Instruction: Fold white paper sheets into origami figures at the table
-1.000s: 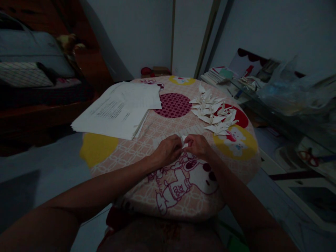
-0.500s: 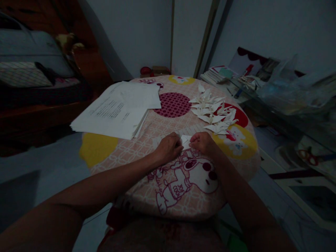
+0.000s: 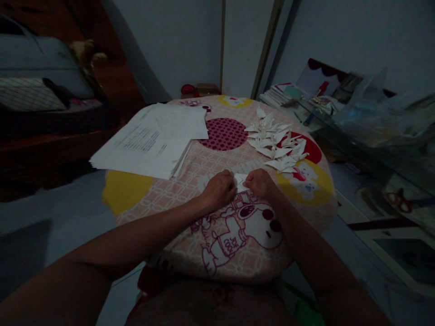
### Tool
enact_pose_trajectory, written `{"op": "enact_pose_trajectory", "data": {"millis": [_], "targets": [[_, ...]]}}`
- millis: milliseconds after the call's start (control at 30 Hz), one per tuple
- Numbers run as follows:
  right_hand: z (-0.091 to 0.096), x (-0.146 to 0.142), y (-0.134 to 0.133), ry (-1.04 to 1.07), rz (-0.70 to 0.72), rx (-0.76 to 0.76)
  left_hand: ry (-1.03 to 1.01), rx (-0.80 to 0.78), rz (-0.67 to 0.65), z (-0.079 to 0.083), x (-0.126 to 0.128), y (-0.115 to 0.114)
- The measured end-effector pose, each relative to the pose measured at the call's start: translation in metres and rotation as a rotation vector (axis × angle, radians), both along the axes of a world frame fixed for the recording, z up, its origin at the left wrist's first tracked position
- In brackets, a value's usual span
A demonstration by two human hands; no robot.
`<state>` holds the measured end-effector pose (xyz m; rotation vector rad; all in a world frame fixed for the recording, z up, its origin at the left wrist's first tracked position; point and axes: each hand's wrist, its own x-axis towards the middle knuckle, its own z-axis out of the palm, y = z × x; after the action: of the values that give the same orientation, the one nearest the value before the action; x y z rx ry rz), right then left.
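Note:
Between my two hands, a small folded piece of white paper (image 3: 241, 182) lies over the patterned tablecloth (image 3: 183, 190). My left hand (image 3: 221, 189) is closed at the paper's left edge, its fingers curled and pressed on it. Opposite, my right hand (image 3: 261, 183) pinches the paper's right side between thumb and fingers. Crease lines show on the paper, but the fingers cover its side edges. Beyond my right hand lies a pile of folded white paper cranes (image 3: 280, 147).
A thick stack of printed paper sheets (image 3: 152, 140) lies at the table's left. On the right, a glass-topped stand holds clear plastic bags (image 3: 377, 113) and a pile of booklets (image 3: 277, 95). Red-handled scissors (image 3: 399, 201) sit lower right. A grey bag (image 3: 37, 59) rests on wooden furniture at left.
Both hands stay almost in place at the folded paper. The right fingers have curled in slightly closer over its right side, and the paper's visible shape has changed a little.

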<state>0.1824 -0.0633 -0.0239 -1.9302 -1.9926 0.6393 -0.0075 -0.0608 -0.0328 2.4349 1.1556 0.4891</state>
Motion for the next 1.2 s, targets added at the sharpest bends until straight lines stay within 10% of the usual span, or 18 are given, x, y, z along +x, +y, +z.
{"op": "enact_pose_trajectory", "data": {"millis": [1200], "targets": [[-0.003, -0.001, 0.001, -0.019, 0.001, -0.002, -0.154, 0.136, -0.107, -0.017, -0.008, -0.003]]}}
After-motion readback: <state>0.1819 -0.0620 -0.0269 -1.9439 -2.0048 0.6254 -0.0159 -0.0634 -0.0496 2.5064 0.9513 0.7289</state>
